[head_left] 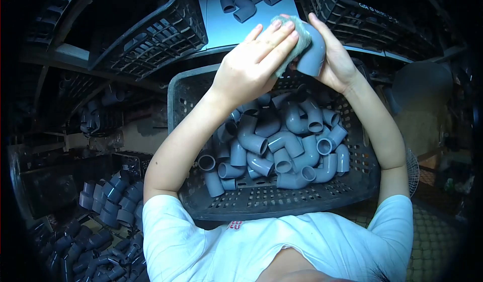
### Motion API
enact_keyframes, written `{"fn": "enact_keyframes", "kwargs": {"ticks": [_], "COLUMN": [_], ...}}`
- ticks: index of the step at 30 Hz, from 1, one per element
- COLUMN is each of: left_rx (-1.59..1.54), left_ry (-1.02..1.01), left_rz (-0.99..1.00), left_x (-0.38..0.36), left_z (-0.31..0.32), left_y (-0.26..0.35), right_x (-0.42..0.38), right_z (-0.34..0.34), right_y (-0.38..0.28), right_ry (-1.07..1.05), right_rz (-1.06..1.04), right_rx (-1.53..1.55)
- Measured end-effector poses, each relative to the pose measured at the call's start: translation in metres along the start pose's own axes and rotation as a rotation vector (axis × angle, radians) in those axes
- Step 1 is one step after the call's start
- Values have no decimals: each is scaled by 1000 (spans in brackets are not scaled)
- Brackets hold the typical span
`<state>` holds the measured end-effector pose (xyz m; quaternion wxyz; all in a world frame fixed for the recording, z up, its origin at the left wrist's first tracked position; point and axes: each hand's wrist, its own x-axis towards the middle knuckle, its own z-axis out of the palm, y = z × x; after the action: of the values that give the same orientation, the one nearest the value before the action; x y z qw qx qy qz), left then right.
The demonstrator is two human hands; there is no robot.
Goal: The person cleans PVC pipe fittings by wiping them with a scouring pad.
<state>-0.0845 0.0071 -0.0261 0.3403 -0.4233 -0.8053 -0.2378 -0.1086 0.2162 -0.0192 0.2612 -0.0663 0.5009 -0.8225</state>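
Note:
My left hand (256, 63) presses a pale green cloth (300, 43) against the side of a grey plastic pipe elbow (314, 55). The fingers lie close together over the cloth, and its thumb is hidden. On the other side of the elbow, my right hand (336, 60) grips it, partly behind it. Both hands are above the far edge of a black plastic crate (271, 201). Inside this crate lie many loose grey pipe elbows (251, 135), heaped at various angles.
Several more elbows (245, 10) rest on a white surface (214, 27) beyond the crate. Black crates (151, 40) stand tilted at the upper left and upper right (362, 20). Piles of grey fittings (113, 196) lie at the lower left. A round fan guard (412, 173) shows at right.

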Motion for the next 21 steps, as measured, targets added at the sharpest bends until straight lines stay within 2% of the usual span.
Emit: {"fn": "enact_keyframes", "kwargs": {"ticks": [2, 7, 9, 11, 13, 14, 15, 17, 19, 21], "left_rx": [-21, -3, 17, 50, -74, -49, -39, -51, -41, -70], "left_ry": [-16, -18, 59, 35, 28, 28, 20, -8, -7, -9], "left_rz": [56, 173, 128, 148, 159, 219, 233, 206, 198, 167], "left_x": [-6, 8, 7, -3, -7, -6, -6, -1, -4, -10], "left_z": [6, 4, 5, 0, 1, 5, 10, 6, 5, 6], "left_y": [4, 11, -1, 1, 14, 20, 24, 21, 11, 5], "right_x": [-1, -11, -3, -9, -13, -10, -10, -16, -9, -13], "right_z": [4, 6, 9, 16, 8, -5, -5, 22, 5, 16], "right_y": [-3, 2, 5, -4, -5, -3, 0, 3, 3, -3], "right_ry": [42, -42, 17, 64, 52, -93, -143, 189, -78, 175], "right_rz": [-26, 44, 12, 34, 23, 86, 109, 78, 88, 72], "right_rx": [20, -17, -2, 57, 105, 189, 192, 38, 192, 128]}}
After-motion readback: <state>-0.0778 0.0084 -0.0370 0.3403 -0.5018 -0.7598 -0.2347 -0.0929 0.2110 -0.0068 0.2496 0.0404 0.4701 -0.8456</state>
